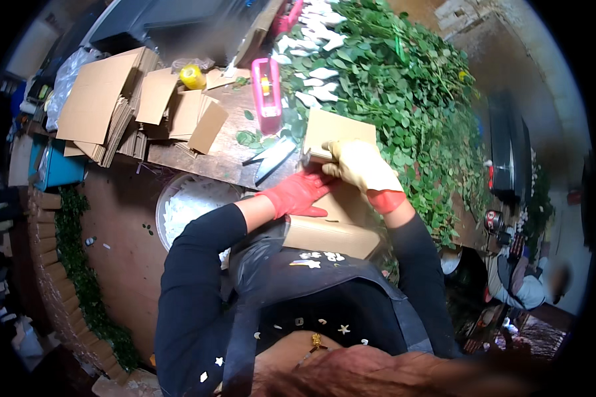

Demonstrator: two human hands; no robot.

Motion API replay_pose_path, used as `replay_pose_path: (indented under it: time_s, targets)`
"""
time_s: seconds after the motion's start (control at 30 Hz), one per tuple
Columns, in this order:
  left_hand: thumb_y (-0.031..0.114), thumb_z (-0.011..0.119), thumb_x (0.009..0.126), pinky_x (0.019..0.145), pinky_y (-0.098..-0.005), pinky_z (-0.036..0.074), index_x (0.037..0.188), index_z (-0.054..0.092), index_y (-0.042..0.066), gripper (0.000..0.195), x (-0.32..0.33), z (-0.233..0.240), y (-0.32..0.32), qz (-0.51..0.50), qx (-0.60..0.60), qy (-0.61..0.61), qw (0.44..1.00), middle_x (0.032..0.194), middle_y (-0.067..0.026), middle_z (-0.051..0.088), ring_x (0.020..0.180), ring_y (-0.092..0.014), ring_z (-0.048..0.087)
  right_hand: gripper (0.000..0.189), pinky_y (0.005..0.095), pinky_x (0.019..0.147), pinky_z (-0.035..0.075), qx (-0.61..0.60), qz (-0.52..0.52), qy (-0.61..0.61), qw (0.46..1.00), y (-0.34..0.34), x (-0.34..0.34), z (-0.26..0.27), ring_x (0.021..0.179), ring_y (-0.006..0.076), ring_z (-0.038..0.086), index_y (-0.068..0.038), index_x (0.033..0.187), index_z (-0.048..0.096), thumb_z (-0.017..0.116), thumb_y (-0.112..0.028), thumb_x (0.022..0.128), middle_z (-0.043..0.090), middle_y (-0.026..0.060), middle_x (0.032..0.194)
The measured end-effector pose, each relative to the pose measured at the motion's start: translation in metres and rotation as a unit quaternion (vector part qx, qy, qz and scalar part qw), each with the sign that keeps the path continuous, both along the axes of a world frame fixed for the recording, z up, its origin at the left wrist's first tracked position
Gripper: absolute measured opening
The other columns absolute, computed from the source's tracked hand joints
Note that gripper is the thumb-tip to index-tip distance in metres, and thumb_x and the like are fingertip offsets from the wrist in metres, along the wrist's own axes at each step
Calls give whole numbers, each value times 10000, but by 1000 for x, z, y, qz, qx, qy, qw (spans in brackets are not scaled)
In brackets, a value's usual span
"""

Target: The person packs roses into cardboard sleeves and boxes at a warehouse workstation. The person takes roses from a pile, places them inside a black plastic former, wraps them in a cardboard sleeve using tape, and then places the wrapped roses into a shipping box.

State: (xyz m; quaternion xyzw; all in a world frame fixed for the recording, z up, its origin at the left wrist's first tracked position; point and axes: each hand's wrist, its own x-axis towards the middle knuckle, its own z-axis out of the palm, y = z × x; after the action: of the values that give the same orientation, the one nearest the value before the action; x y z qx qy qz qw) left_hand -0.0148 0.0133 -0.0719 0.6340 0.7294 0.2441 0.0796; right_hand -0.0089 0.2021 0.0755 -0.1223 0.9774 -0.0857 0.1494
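My left hand (303,194), in a red rubber glove, lies flat on a brown cardboard sheet (347,206) in front of my apron. Its thumb is spread from the fingers, whose tips partly pass under my right hand. A cream glove with a red cuff beneath covers my right hand (360,164). Its fingers curl over the near edge of a raised cardboard panel (340,126). Whether this panel joins the sheet below is hidden. Corrugated cardboard (333,238) shows its ribbed side against my apron. Left of the panel, scissors (270,161) lie partly spread on the table.
A pink tape dispenser (267,97) stands beyond the scissors. Leafy green stems (407,99) with white-wrapped heads (323,92) cover the table's right side. Cardboard stacks (92,99) and a yellow tape roll (192,77) are at left. A white-filled bucket (193,203) stands below the edge. Someone (526,288) sits far right.
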Motion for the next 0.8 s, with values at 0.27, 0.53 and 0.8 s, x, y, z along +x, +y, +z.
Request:
replay_pose_path:
  time_s: [0.27,0.53,0.8]
  targets:
    - [555,667,906,1248,-469,314,1542,520,144,771,13,-37,2,28,53,-149,987,1546,-138,554,1455,-370,476,366,451,987,533,-103,213,156,959,-158,-69,-37,1129,323,655,-81,1241,659,659,-179,888,667,148,1107]
    - [534,665,914,1239,-469,328,1529,534,143,740,3,-24,-8,3,21,-162,987,1532,-133,567,1442,-362,491,290,467,1046,490,-104,158,417,889,-221,-141,-88,1032,368,669,-3,1122,661,611,-178,896,679,200,991]
    - [513,662,922,1229,-469,341,1517,547,143,710,-7,-21,-3,-4,-31,-174,984,1517,-127,581,1429,-354,507,147,459,730,579,-144,112,142,973,-102,-1,2,844,331,732,-84,954,707,678,-204,874,727,139,892]
